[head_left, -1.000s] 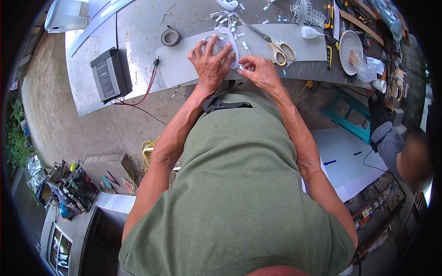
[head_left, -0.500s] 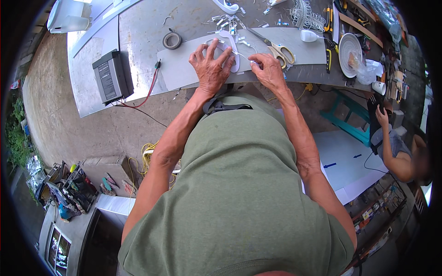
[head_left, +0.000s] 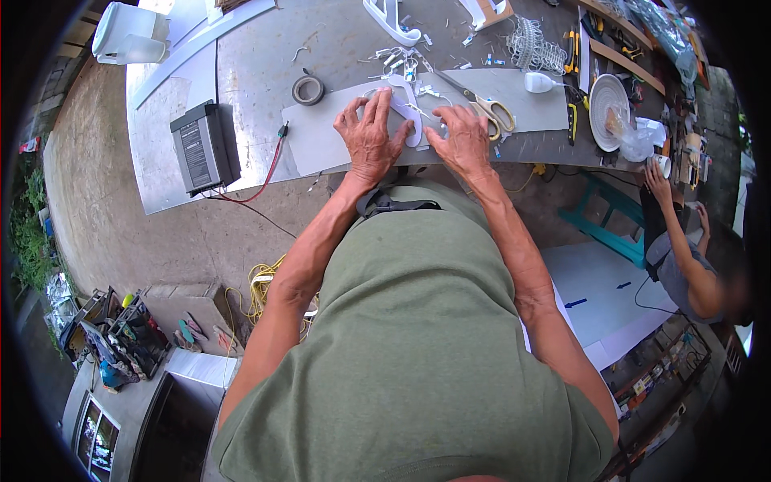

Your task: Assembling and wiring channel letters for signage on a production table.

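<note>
A flat white curved shape (head_left: 413, 112), like a cut-out letter, lies on a grey sheet (head_left: 317, 132) at the table's near edge. My left hand (head_left: 370, 138) rests over its left part with the fingers stretched, hiding some of it. To the right of the shape, my right hand (head_left: 464, 146) hovers low with thumb and fingers apart, and I see nothing held in it. A thin white wire runs close to its fingertips. Small white LED modules (head_left: 397, 61) on wires lie in a heap beyond the shape. Scissors (head_left: 496, 119) with beige handles lie just past my right hand.
On the left are a tape roll (head_left: 307, 90) and a black-grey power supply box (head_left: 201, 149) with red and black leads. Another white curved shape (head_left: 393, 26) lies farther back. Pliers, a round plate (head_left: 609, 112) and coiled wire (head_left: 534, 44) occupy the right. A person reaches toward a white cup (head_left: 661, 165).
My right hand has gone from a pinch near the wire to spread fingers. My left hand stays on the shape. The other person's hand has come up to the cup.
</note>
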A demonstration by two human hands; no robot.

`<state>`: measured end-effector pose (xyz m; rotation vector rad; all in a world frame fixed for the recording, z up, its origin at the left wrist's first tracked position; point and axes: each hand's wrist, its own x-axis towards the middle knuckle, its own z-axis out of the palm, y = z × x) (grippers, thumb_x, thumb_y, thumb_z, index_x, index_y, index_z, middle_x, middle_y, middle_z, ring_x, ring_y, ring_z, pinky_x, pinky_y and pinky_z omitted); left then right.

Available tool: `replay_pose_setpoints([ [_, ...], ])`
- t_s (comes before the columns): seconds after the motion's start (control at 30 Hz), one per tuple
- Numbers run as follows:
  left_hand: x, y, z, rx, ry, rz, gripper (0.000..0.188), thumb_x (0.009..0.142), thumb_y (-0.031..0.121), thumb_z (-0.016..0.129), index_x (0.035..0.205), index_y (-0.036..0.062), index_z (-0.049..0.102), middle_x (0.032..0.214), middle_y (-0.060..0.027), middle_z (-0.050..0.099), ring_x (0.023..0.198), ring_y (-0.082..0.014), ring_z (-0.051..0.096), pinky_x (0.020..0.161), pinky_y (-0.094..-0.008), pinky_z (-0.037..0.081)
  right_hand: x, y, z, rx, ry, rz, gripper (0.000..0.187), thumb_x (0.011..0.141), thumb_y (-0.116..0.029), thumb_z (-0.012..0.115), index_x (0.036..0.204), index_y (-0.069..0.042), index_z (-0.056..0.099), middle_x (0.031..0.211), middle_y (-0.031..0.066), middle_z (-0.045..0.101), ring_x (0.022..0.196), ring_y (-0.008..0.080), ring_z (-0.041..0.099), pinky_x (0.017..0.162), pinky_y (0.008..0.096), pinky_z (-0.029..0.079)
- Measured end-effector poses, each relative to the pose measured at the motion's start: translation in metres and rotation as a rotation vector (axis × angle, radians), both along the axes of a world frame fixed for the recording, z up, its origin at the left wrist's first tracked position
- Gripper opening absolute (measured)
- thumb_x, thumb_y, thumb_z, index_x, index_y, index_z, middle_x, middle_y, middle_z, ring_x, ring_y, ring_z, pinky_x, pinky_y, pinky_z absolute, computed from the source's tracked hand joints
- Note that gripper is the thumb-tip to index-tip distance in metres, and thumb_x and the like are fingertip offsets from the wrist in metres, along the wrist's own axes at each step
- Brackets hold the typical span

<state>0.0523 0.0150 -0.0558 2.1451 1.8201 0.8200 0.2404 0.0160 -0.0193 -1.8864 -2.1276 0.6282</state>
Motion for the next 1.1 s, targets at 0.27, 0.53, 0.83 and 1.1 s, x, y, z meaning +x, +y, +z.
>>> replay_pose_setpoints([
  [0.27,-0.006,0.003,-0.001,0.010,-0.020,-0.072,0.061,0.075,0.028,0.083,0.132,0.0168,0.064,0.136,0.0021,0.062,0.121,-0.0273,0.051,0.104,-0.0467,0.031,-0.024,0.019,-0.018,0.311,0.072,0.089,0.042,0.079,-0.028,0.079,0.117,-0.014,0.069,0.105,0.0034,0.068,0.104,0.0221,0.058,0.085,0.0416,0.040],
  [0.53,-0.016,0.008,-0.004,-0.012,-0.144,-0.177,0.060,0.076,0.010,0.077,0.134,0.0123,0.061,0.134,-0.0045,0.063,0.120,-0.0280,0.054,0.102,-0.0431,0.037,-0.035,0.029,-0.030,0.320,0.012,0.128,0.028,0.081,-0.025,0.078,0.108,-0.015,0.073,0.099,0.0016,0.067,0.096,0.0210,0.060,0.081,0.0401,0.039],
  [0.83,-0.028,0.020,-0.003,-0.095,-0.447,-0.097,0.068,0.079,-0.008,0.070,0.142,0.0089,0.053,0.127,-0.0144,0.064,0.097,-0.0251,0.069,0.089,-0.0377,0.054,-0.046,0.037,-0.033,0.343,0.020,0.066,0.020,0.080,-0.028,0.078,0.093,-0.015,0.073,0.090,0.0024,0.067,0.088,0.0209,0.062,0.079,0.0414,0.038],
  [1.1,-0.023,0.028,0.003,-0.129,-0.487,-0.058,0.076,0.075,-0.007,0.074,0.145,0.0104,0.051,0.125,-0.0140,0.063,0.083,-0.0210,0.070,0.074,-0.0338,0.058,-0.044,0.045,-0.042,0.259,0.185,-0.029,0.010,0.083,-0.022,0.075,0.085,-0.013,0.070,0.083,0.0009,0.066,0.086,0.0214,0.063,0.078,0.0406,0.041],
])
